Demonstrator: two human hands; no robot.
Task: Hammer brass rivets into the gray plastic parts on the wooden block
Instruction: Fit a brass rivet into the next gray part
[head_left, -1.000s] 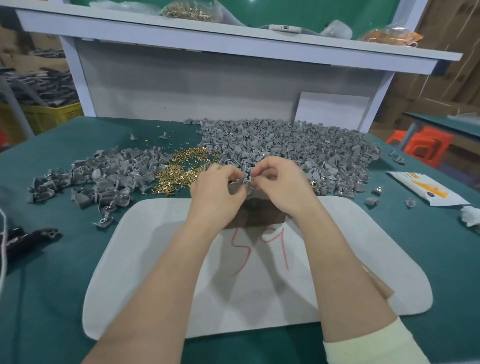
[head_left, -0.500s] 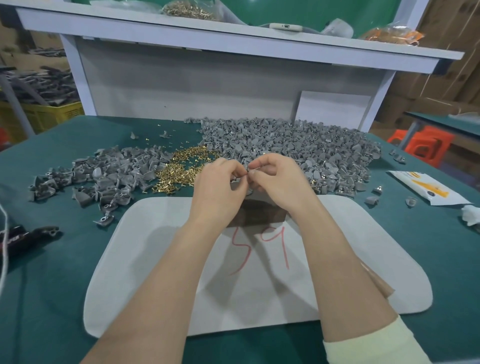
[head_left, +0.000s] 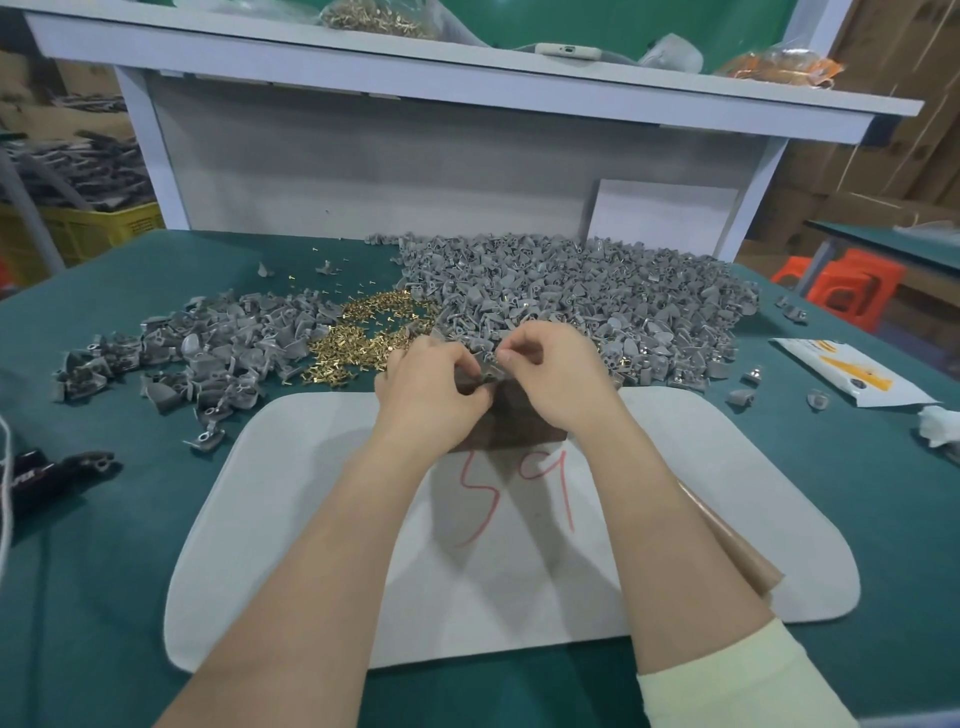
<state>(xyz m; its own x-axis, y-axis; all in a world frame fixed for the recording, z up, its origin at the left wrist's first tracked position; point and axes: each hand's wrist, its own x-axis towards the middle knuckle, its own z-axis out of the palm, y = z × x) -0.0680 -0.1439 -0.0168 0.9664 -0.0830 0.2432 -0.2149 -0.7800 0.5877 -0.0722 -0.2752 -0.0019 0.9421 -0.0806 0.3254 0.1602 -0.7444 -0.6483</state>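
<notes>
At far left a black tool (head_left: 36, 475) lies on the green bench (head_left: 104, 597), untouched. Beside it is a loose scatter of gray plastic parts (head_left: 208, 353), then a heap of small brass rivets (head_left: 358, 340).

Your left hand (head_left: 431, 397) is next. Its fingers are curled and pinch a small gray plastic part (head_left: 487, 370), holding it on the far top edge of the dark brown wooden block (head_left: 511, 428). The block stands on a white rounded pad (head_left: 291, 519) marked with a red "59".

Your right hand (head_left: 563, 379) meets the left over that same part, thumb and forefinger pinched at its upper edge. A rivet may sit between them, but it is too small to tell.

Behind your right hand spreads the large heap of gray plastic parts (head_left: 597, 299), and a white and orange packet (head_left: 852, 376) lies at far right.

Half a second ago both hands were raised a little above the block. They have now come down, so the part rests on the wood. That suggests the rivet is being seated by hand. Neither hand holds a hammer, so the hammering is not yet begun. One hand will need to let go to fetch it.
</notes>
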